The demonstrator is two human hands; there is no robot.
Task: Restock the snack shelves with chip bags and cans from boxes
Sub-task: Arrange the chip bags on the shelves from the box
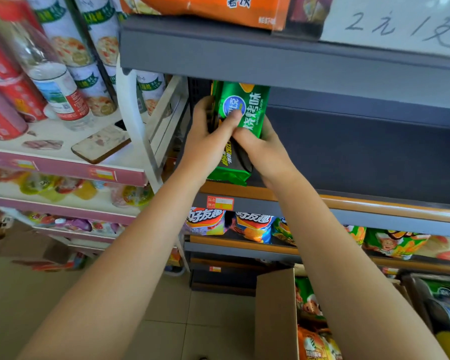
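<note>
Hands meet at the left end of a dark grey shelf (348, 157) in the head view, both gripping a green chip bag (244, 107) that stands upright at the shelf's front edge. The left hand (208, 141) holds the bag's left side, its thumb pressed across the printed front and its fingers curled out of sight behind the pack. The right hand (263, 149) cups the bag's lower right side, fingers wrapped round the back; how far they spread cannot be told. The bag's bottom seam rests on the orange shelf lip (374, 203), just above a red price tag (220, 203). The stretch of shelf to the right of the bag shows only dark backing.

One shelf down, more chip bags (255, 227) in orange, blue and green stand in a row. At the lower right an open cardboard box (276, 315) on the tiled floor (166, 307) holds further bags. Above, an orange snack pack (205, 9) sits on the top shelf beside a handwritten white sign (395, 24).

To the left, a white and pink rack (63, 167) carries tall cans (99, 48) with green bands, red cans (3, 74) and a clear plastic bottle (52, 81), with jelly cups (50, 188) on the tier below.
</note>
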